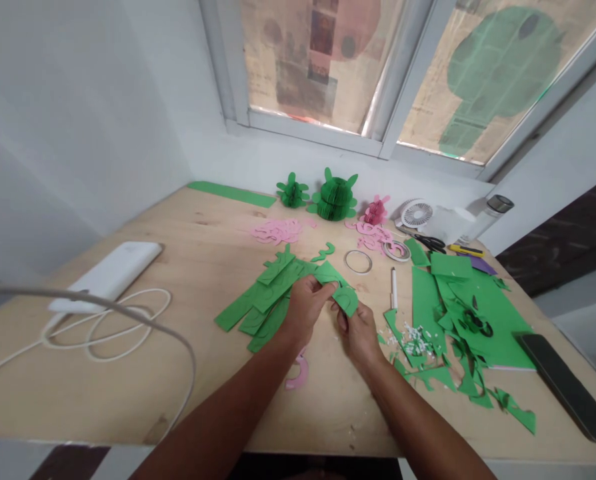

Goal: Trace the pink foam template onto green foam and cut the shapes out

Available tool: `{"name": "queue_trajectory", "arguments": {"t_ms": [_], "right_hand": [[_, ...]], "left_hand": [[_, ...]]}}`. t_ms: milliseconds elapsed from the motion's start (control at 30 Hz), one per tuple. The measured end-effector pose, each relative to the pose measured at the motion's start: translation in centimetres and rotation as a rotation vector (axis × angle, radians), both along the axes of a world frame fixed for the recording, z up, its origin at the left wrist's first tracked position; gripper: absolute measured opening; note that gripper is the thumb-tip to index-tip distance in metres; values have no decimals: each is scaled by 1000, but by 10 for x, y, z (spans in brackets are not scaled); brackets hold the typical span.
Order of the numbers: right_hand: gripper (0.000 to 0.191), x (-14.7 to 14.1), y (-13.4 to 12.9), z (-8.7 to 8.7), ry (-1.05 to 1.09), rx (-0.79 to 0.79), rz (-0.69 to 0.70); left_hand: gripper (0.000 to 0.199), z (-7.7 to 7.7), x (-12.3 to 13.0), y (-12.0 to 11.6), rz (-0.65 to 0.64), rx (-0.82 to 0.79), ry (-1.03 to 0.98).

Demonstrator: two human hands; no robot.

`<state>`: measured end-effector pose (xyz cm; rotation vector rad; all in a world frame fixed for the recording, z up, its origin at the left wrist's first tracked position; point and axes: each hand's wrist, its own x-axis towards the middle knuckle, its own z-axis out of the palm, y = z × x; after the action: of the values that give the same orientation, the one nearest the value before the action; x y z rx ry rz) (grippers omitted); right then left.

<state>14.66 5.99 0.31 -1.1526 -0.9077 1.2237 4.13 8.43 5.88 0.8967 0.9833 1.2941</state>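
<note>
Between both hands, above the middle of the table, is a green paper strip (347, 300) with a curved outline drawn on it. My left hand (308, 300) pinches its left side between thumb and fingers. On the right side, my right hand (355, 327) grips the lower edge, its fingers partly hidden behind the paper. Left of my hands lie several overlapping green paper strips (253, 307), some with drawn curves. A cut green paper squiggle (324, 252) rests just beyond them. Under my left wrist, a pink paper number-like cutout (298, 372) lies flat, partly covered.
Green scraps (471, 380), black scissors (475, 322) and a phone (568, 383) lie at right. Pink cutouts (277, 231), a tape ring (358, 262) and a white pen (394, 288) are farther back. A white power bank (113, 273) with a looping cable (168, 327) is left.
</note>
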Motion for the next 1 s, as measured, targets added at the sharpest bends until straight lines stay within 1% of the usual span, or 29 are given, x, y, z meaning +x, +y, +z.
{"name": "queue_trajectory", "arguments": {"t_ms": [133, 300, 400, 567, 700, 833, 1000], "right_hand": [[35, 1, 1, -2, -20, -7, 1], [34, 2, 1, -3, -40, 10, 16], [37, 1, 0, -3, -48, 19, 22], [41, 0, -1, 1, -37, 23, 18], [46, -1, -3, 6, -34, 10, 9], [45, -3, -4, 9, -43, -7, -10], [48, -3, -5, 9, -62, 0, -7]], "left_hand": [[13, -4, -3, 3, -18, 7, 48], [14, -5, -10, 8, -130, 16, 90], [13, -4, -12, 10, -160, 34, 101], [11, -8, -14, 13, -158, 33, 113], [11, -10, -15, 13, -182, 26, 110], [13, -7, -15, 13, -136, 15, 91], [14, -5, -15, 12, -121, 18, 60]]}}
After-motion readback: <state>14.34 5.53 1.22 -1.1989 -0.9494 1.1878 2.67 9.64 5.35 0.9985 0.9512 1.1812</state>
